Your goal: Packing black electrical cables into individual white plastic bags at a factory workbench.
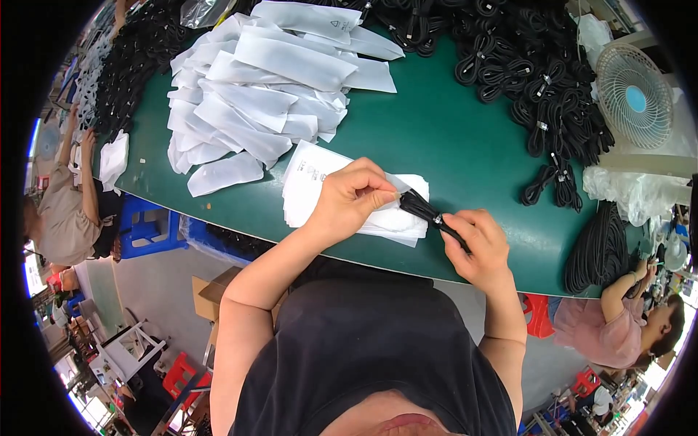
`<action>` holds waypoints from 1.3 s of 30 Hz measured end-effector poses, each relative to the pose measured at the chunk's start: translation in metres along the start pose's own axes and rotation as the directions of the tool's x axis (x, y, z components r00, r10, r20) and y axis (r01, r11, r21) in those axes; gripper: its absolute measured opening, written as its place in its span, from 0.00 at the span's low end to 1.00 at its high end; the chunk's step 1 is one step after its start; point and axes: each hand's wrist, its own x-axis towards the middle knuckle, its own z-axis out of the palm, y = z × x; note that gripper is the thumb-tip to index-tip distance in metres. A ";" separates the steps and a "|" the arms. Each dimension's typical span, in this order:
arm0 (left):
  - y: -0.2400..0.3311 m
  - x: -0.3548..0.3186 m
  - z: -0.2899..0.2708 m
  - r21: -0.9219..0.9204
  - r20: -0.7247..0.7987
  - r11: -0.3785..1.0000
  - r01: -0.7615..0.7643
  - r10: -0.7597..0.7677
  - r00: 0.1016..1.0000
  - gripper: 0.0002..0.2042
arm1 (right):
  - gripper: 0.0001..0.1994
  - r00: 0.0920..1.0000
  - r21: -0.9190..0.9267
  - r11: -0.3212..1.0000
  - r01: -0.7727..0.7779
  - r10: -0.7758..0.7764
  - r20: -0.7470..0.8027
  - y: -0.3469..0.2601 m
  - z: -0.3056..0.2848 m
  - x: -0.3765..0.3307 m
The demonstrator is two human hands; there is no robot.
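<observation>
Head view: a bundled black cable lies between the two hands over the near edge of the green table, its long axis running from ten o'clock down to four o'clock. The left hand pinches the mouth of a white sleeve bag around the cable's upper end, fingers pressed together. The right hand grips the lower end, fingers curled shut on it, so it is the nearer hand to the cable's free length. Under the hands sits a stack of flat white bags. At eleven o'clock lies a pile of filled white bags; at one to three o'clock, heaps of coiled black cables and a small fan. Nothing stands between cable and bag.
</observation>
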 end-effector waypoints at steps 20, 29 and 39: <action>0.027 0.003 0.013 0.117 -0.032 0.951 -0.285 0.291 0.956 0.05 | 0.09 0.985 0.126 0.986 -0.108 0.123 -0.118 -0.030 -0.018 0.048; 0.058 0.014 0.020 -0.024 -0.007 0.952 -0.304 0.304 0.953 0.04 | 0.08 0.969 0.178 0.982 0.060 -0.015 -0.245 -0.022 -0.017 0.083; 0.076 0.060 0.017 -0.083 -0.072 0.894 -0.440 0.435 0.898 0.03 | 0.28 0.865 -0.555 0.663 -0.502 0.386 -0.321 0.138 0.061 0.132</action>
